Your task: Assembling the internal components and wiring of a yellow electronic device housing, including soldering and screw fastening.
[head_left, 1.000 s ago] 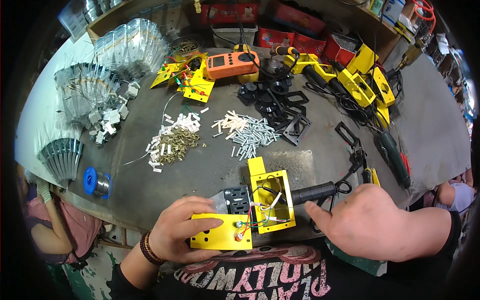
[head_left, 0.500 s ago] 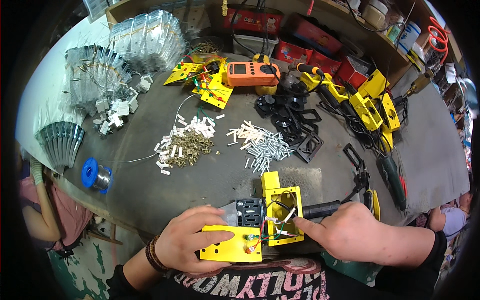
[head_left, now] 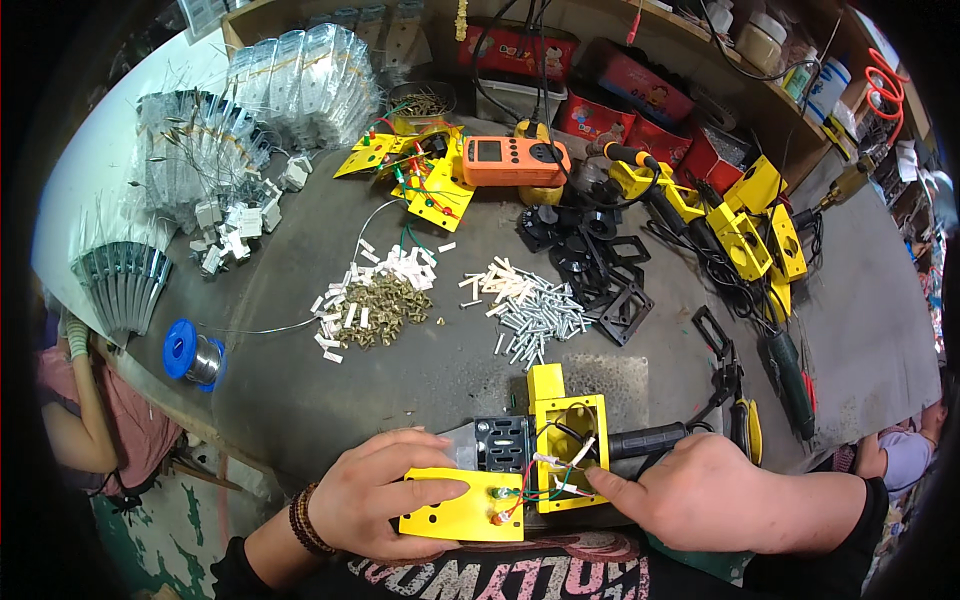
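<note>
My left hand (head_left: 375, 492) holds a yellow metal panel (head_left: 455, 505) flat, thumb on top and the fingers along its far edge. Green and red indicator lights (head_left: 501, 507) sit at the panel's right end. Thin red and green wires (head_left: 535, 490) run from them into an open yellow box (head_left: 541, 420). White-sleeved wire ends (head_left: 582, 452) show inside the box. My right hand (head_left: 700, 492) is closed except for the index finger, which reaches over the box's right rim to the wires. Its thumb and other fingertips are hidden. A black cable grip (head_left: 648, 441) leaves the box's right side.
Beyond the box lie piles of silver screws (head_left: 540, 318), brass fittings (head_left: 385, 312) and white sleeves (head_left: 405, 265). A solder spool (head_left: 192, 355) stands left. An orange multimeter (head_left: 515, 161) and black plastic parts (head_left: 590, 260) lie farther back. Pliers (head_left: 745, 430) lie right. Another person sits at left.
The view has shifted slightly, so the bench contents appear a little lower and farther right. Both hands keep nearly the same positions at the panel and box.
</note>
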